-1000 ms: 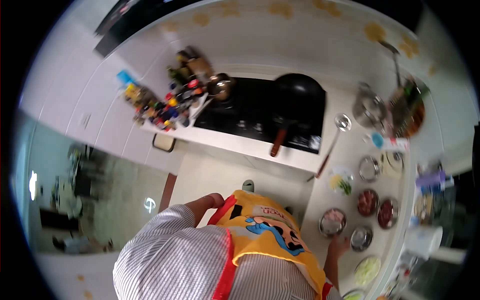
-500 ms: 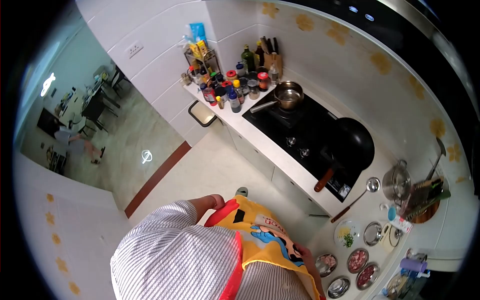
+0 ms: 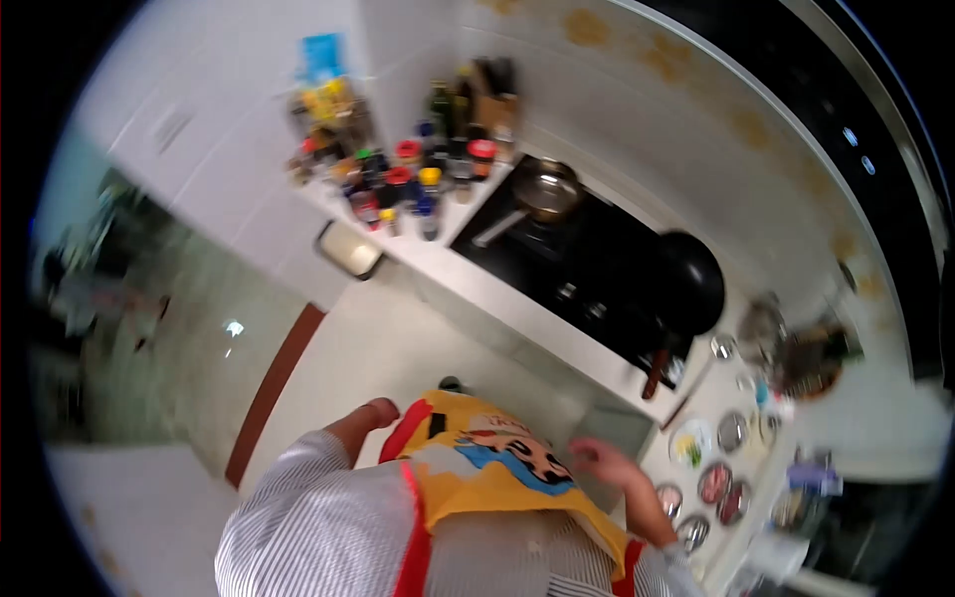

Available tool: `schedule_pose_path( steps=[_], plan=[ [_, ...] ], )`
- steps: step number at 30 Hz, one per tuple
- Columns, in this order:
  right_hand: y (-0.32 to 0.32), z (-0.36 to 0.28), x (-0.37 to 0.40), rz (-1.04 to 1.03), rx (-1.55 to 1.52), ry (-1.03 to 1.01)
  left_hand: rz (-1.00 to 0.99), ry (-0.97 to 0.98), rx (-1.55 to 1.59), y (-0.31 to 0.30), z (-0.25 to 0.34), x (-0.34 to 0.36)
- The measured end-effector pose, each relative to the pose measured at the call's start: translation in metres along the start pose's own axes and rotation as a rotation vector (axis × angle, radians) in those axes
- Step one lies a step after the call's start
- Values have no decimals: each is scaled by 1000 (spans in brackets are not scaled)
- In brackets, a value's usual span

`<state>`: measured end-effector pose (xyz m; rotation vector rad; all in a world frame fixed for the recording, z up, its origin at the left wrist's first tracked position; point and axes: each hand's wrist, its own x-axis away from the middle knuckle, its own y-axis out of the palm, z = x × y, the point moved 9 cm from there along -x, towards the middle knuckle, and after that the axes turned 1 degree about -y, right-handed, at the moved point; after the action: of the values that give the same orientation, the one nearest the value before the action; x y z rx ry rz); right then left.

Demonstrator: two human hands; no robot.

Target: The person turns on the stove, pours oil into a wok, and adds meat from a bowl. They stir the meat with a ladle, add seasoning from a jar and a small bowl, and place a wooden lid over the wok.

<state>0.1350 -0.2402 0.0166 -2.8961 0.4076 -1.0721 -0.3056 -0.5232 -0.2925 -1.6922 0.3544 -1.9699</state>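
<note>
Head view, blurred right hand (image 3: 605,462), fingers loosely bent, empty, left hand (image 3: 381,411) beside apron (image 3: 497,502), grip unclear

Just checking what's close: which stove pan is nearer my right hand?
The black wok with the brown handle; the shiny metal saucepan sits farther from your right hand, near the bottles.

Kitchen, laid out around a white counter (image 3: 512,305).
Pale wall (image 3: 637,129) stood behind the counter, yellow flower motifs (image 3: 587,28) blurred on it; dark hood (image 3: 771,75) hung above, two small lights (image 3: 851,137) lit. White wall (image 3: 234,139) met the counter's left end. In front, cream floor (image 3: 358,333) ran to a brown strip (image 3: 277,383); farther from the counter, grey-green floor (image 3: 214,289) shone.
</note>
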Motion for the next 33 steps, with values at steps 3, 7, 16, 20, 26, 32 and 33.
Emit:
schedule_pose_path(
  steps=[3, 7, 16, 20, 26, 32, 33],
  plan=[
    [-17, -54, -6, 0, -153, -81, 113, 86, -178, -31, -53, 7],
    [-88, -150, 20, 100, -227, -260, 90, 45, -208, -51, -96, 12],
    [-361, -157, 9, 1025, 732, -226, 286, -1, 102, -42, -37, -24],
    [-436, -104, -38, 1058, 923, 2, 210, -3, 215, -25, 48, -28],
    [-471, -77, -76, 849, 848, 306, 277, -502, 1206, 4, 98, 22],
    [-479, -88, -90, 724, 843, 407, 114, -515, 1086, 29, 144, 40],
    [-479, -90, -91, 704, 852, 424, 133, -469, 1072, 44, 146, 29]
  ],
)
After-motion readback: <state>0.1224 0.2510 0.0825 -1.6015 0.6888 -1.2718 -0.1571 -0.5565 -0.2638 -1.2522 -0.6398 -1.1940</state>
